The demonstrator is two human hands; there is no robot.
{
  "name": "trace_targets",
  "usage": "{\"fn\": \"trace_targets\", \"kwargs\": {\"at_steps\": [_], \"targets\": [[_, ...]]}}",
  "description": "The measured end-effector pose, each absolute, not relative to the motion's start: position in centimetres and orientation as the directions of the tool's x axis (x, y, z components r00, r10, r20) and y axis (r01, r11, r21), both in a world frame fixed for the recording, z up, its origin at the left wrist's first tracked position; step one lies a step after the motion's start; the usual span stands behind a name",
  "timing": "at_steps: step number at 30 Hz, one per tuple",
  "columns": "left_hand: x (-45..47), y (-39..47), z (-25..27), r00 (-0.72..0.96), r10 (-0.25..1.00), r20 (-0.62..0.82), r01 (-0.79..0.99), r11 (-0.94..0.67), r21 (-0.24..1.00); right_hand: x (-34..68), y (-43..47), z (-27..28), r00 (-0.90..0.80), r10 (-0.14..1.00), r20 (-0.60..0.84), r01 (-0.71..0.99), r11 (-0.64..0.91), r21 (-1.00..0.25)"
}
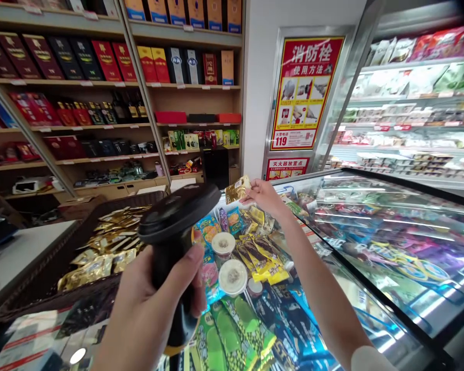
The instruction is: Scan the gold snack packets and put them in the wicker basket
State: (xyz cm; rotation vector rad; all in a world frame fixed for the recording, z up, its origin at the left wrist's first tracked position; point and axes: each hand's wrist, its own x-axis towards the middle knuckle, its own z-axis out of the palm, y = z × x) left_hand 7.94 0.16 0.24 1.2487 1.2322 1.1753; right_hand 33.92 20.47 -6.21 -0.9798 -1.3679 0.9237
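Observation:
My left hand (145,304) is wrapped round the handle of a black handheld barcode scanner (180,211), held up close to the camera. Further off, my right hand (263,196) stretches over the ice cream freezer and pinches a small gold foil packet (235,190) with a pale label on it. Below lie wrapped ice creams: green ones (234,335), yellow-and-brown ones (263,260) and dark blue ones (290,324). Two round white-lidded tubs (233,276) sit among them.
A dark woven basket (34,281) heaped with gold packets (118,232) stands left of the freezer, beside a pale counter (42,247). The freezer's black-framed glass lid (371,221) lies to the right. Behind are shelves of boxes (193,95) and a lit refrigerated display (410,113).

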Motion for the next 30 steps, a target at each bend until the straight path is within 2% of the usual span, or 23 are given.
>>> {"fn": "trace_targets", "kwargs": {"at_steps": [2,7,9,11,14,18,30], "targets": [[8.5,0.5,0.5,0.046,0.999,-0.003,0.018,0.003,1.000,33.5,21.0,-6.7,0.005,0.916,0.401,0.052,0.400,-0.915],[9.3,0.9,1.1,0.060,0.998,0.015,-0.040,-0.013,0.999,33.8,21.4,-7.4,0.008,0.873,0.488,0.325,0.459,-0.827],[9.7,0.9,1.3,0.026,1.000,0.013,-0.061,-0.012,0.998,33.8,21.3,-7.5,0.004,0.865,0.501,0.349,0.468,-0.812],[9.8,1.0,1.3,0.002,1.000,0.016,-0.049,-0.016,0.999,33.3,21.0,-7.4,0.007,0.865,0.502,0.269,0.481,-0.834],[9.7,1.5,0.9,0.026,0.999,0.024,-0.044,-0.023,0.999,32.1,20.7,-7.1,0.054,0.868,0.493,0.055,0.490,-0.870],[9.4,2.2,0.2,0.065,0.998,0.010,-0.056,-0.006,0.998,30.6,20.6,-6.8,0.090,0.870,0.485,-0.143,0.493,-0.858],[9.9,2.0,0.4,0.023,0.995,0.098,0.035,-0.098,0.995,29.6,20.1,-6.8,0.004,0.923,0.384,-0.295,0.368,-0.882]]}}
